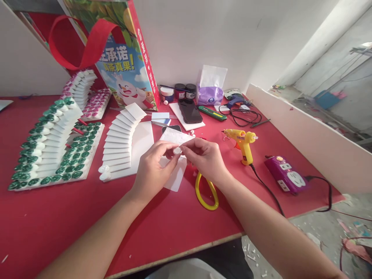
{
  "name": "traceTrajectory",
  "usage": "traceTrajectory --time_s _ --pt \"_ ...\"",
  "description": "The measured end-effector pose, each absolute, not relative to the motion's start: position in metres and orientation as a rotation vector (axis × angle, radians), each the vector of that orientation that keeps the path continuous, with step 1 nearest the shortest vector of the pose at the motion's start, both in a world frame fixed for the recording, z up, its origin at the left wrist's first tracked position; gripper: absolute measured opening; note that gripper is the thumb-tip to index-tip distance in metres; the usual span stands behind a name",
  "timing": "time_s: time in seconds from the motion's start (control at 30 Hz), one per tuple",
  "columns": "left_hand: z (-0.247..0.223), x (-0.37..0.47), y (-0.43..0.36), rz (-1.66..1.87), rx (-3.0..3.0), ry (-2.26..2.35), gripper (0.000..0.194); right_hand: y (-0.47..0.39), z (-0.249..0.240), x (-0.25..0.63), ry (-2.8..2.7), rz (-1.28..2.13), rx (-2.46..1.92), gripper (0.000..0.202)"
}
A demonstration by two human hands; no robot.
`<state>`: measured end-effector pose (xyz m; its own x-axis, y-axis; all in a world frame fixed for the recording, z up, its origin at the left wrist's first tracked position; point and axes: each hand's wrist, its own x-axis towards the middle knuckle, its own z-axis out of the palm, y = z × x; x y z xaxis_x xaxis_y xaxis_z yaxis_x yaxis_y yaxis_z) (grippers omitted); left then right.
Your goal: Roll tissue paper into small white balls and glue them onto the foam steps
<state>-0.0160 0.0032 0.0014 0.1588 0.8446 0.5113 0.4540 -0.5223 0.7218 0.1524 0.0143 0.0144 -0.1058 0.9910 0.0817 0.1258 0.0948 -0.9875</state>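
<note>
Between my two hands is a small white rolled rosette (177, 150), which looks like folded paper or tissue. My left hand (157, 164) pinches it with thumb and forefinger, and my right hand (205, 159) pinches its other side. White paper sheets (176, 180) lie under my hands. Yellow-handled scissors (214, 199) rest below my right hand, their blades hidden. To the left, a white stepped fan-shaped model (119, 143) carries a few similar white rosettes (104, 172) at its near corner.
Further left stand a model with green rosettes (72, 168) and one with pink rosettes (94, 104). A carrier bag (124, 69) rises behind. On the right are a yellow glue gun (241, 141) and a purple power strip (286, 174) with cords. A phone (190, 111) lies at the back.
</note>
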Motion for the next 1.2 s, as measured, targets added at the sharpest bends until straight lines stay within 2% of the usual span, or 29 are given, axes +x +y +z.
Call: traceTrajectory --time_s 0.27,0.53,0.67,0.77,0.87,1.0,1.1,1.2 --pt "-0.003 -0.019 0.006 1.294 1.676 1.217 0.018 0.014 0.018 0.153 -1.401 1.161 -1.172 0.014" --pt "-0.006 -0.019 0.007 1.324 1.768 1.167 0.022 0.016 0.013 0.154 -1.505 1.155 -1.175 0.015" --pt "-0.007 -0.019 0.008 1.303 1.618 1.152 0.023 0.018 0.020 0.160 -1.567 1.168 -1.238 0.020" --pt "-0.002 -0.019 0.009 1.214 1.324 1.135 0.030 0.006 0.042 0.176 -1.691 0.901 -1.463 0.021" --pt "0.003 -0.018 0.009 1.129 1.019 1.025 0.034 -0.022 0.069 0.205 -2.030 0.429 -1.847 0.041" --pt "0.006 -0.019 0.011 1.114 0.779 0.889 0.032 -0.049 0.079 0.250 -1.882 -0.128 -2.339 0.044" --pt "0.006 -0.021 0.012 1.079 0.631 0.857 0.023 -0.042 0.067 0.273 -1.769 -0.122 -2.481 0.040" --pt "0.005 -0.022 0.014 1.034 0.544 0.811 0.026 -0.020 0.051 0.283 -1.731 0.124 -2.425 0.048"
